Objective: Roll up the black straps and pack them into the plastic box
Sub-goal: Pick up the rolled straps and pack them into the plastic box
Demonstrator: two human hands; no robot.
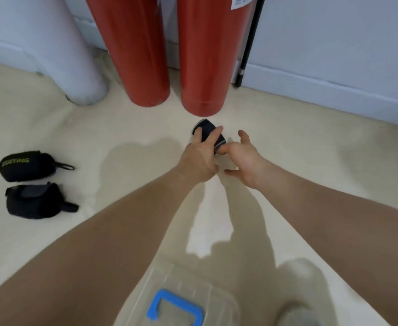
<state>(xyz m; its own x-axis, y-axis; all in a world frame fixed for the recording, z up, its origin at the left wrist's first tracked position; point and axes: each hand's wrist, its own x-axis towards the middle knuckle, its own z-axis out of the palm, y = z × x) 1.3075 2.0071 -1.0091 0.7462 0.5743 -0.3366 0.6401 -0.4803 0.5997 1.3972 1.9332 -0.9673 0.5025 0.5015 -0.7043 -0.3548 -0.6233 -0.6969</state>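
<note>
Clear plastic box [219, 300] w/ blue handle [174, 309] sits near me, under my forearms. I see its ribbed top, but can't make out contents. My left hand [199, 158] grips a rolled black strap [207, 127] on the cream floor [299, 142], fingers curled over the soft fabric cylinder. My right hand [245, 161], just beside it, is spread loose, one fingertip touching the roll's end. Far left of both hands: lettered roll [26, 164] w/ green print and plain roll [34, 201], close together. Beyond the hands: two smooth red cylinders [132, 55] & a pale grey cylinder [70, 55].
</note>
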